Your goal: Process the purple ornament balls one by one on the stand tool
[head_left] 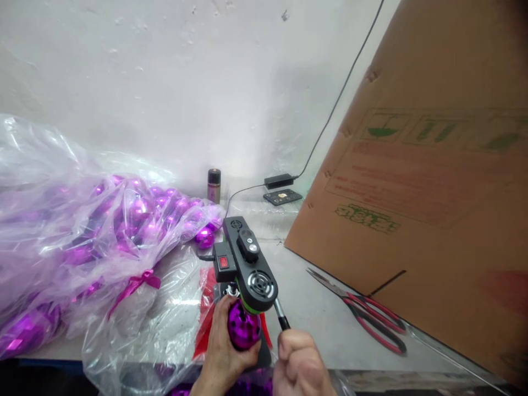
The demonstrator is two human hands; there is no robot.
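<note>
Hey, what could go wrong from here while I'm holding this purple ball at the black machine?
Fingers of the left grip sit close to the black machine, so they might get pinched if the lever in the right grip moves. The rounded purple ball could turn or slip. The red-handled scissors on the worktop might get knocked.

One left hand (216, 349) and one right hand (303, 360) are present. The black machine (247, 258) numbers one and carries one lever (283, 320), one red switch (223, 261) and two round grilles (260, 284). Held purple ball (244, 325): one. Bagged balls (140, 208): many; overlap prevents a count. Single items: one pair of scissors (344, 295), one phone (282, 197), one power adapter (279, 181), one black-capped container (214, 187), one pink bow (142, 279), one cardboard box (412, 165).
</note>
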